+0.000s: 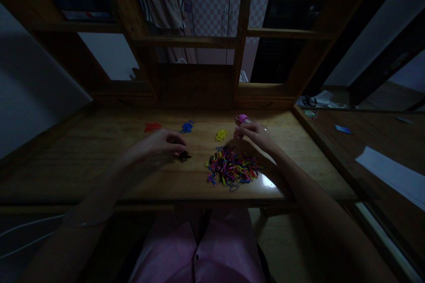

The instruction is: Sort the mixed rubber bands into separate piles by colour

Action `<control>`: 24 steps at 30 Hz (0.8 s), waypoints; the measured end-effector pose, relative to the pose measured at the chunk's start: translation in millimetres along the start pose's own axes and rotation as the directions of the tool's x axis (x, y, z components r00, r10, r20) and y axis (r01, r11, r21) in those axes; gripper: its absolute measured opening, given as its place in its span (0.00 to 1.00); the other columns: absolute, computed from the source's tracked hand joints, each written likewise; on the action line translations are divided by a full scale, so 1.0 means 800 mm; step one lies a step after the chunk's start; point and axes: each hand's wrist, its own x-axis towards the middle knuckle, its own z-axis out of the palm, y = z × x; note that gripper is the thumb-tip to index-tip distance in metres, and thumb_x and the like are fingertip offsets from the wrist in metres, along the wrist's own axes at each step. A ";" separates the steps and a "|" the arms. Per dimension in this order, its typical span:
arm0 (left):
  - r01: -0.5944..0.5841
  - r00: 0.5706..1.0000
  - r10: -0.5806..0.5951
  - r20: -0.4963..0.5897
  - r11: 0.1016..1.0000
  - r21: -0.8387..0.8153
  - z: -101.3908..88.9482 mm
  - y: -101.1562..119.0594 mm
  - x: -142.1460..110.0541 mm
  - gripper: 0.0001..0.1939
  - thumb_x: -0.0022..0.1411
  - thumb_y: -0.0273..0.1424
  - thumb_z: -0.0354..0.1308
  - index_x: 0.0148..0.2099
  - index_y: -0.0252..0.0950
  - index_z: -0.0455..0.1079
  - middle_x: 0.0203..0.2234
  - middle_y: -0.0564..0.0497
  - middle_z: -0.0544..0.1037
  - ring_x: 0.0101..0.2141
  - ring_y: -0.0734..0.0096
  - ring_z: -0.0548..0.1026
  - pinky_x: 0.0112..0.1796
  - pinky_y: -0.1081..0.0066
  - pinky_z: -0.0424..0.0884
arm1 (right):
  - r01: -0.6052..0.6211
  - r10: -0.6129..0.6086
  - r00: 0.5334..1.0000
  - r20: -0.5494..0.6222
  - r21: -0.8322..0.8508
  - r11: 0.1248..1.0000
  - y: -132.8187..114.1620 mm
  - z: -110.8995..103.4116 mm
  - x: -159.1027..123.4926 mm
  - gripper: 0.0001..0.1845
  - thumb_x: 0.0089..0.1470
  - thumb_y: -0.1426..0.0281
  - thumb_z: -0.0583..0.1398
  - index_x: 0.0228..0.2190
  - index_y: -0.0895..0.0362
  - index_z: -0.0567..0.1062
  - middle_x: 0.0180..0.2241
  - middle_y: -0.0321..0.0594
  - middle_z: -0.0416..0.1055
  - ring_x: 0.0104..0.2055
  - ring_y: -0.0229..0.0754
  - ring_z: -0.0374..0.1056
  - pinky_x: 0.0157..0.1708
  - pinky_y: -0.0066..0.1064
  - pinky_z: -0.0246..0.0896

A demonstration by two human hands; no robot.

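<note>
A mixed heap of small coloured rubber bands (232, 168) lies on the wooden desk in front of me. Above its top edge is my right hand (254, 134), fingertips pinched together; whatever is between them is too small to make out. My left hand (168, 142) curls its fingers around dark rubber bands (183, 156), some of which lie on the desk under the fingertips. Behind the heap sits a small yellow bunch of bands (221, 135). A blue bunch (187, 127) and a red bunch (152, 127) lie farther left.
A clear bottle with a pink cap (243, 118) lies behind my right hand. Wooden shelving (186, 42) rises along the desk's back. On the lower surface at right are white paper (392, 172) and a blue card (342, 129).
</note>
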 end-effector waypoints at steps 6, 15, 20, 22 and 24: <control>-0.017 0.990 0.030 -0.136 0.995 0.095 0.001 0.004 -0.008 0.17 0.56 0.46 0.60 0.37 0.38 0.77 0.34 0.48 0.82 0.38 0.61 0.79 0.38 0.68 0.74 | 0.008 -0.008 1.000 0.004 0.009 1.000 0.000 -0.003 0.000 0.20 0.60 0.59 0.56 0.25 0.57 0.80 0.26 0.40 0.73 0.32 0.42 0.68 0.38 0.35 0.60; -0.076 0.933 0.144 -0.329 0.975 0.210 0.012 0.028 -0.020 0.15 0.56 0.44 0.61 0.38 0.38 0.77 0.32 0.50 0.82 0.34 0.64 0.78 0.32 0.71 0.72 | 0.027 -0.022 0.998 -0.053 0.109 0.994 0.007 -0.002 0.002 0.22 0.60 0.57 0.57 0.24 0.56 0.81 0.27 0.41 0.75 0.31 0.41 0.68 0.37 0.34 0.61; -0.222 0.954 0.255 -0.158 0.954 0.202 0.064 0.054 -0.020 0.13 0.59 0.41 0.60 0.36 0.36 0.75 0.31 0.49 0.80 0.32 0.67 0.76 0.34 0.71 0.70 | 0.028 -0.020 0.997 -0.074 0.116 0.993 0.010 -0.001 0.003 0.21 0.59 0.57 0.57 0.24 0.56 0.81 0.26 0.40 0.75 0.30 0.41 0.67 0.37 0.35 0.62; -0.258 0.947 0.292 -0.134 0.940 0.223 0.087 0.055 -0.017 0.12 0.61 0.38 0.58 0.41 0.36 0.74 0.35 0.49 0.79 0.35 0.67 0.75 0.36 0.69 0.69 | 0.030 -0.022 0.997 -0.071 0.112 0.993 0.010 -0.002 0.002 0.20 0.60 0.57 0.57 0.24 0.55 0.81 0.26 0.40 0.75 0.31 0.41 0.67 0.38 0.35 0.62; -0.271 0.936 0.318 -0.149 0.925 0.267 0.104 0.052 -0.012 0.12 0.62 0.36 0.57 0.45 0.37 0.73 0.39 0.48 0.78 0.39 0.65 0.74 0.39 0.68 0.68 | 0.032 -0.025 0.998 -0.064 0.114 0.993 0.010 -0.002 0.002 0.20 0.60 0.58 0.57 0.24 0.55 0.81 0.27 0.41 0.75 0.31 0.41 0.68 0.38 0.35 0.62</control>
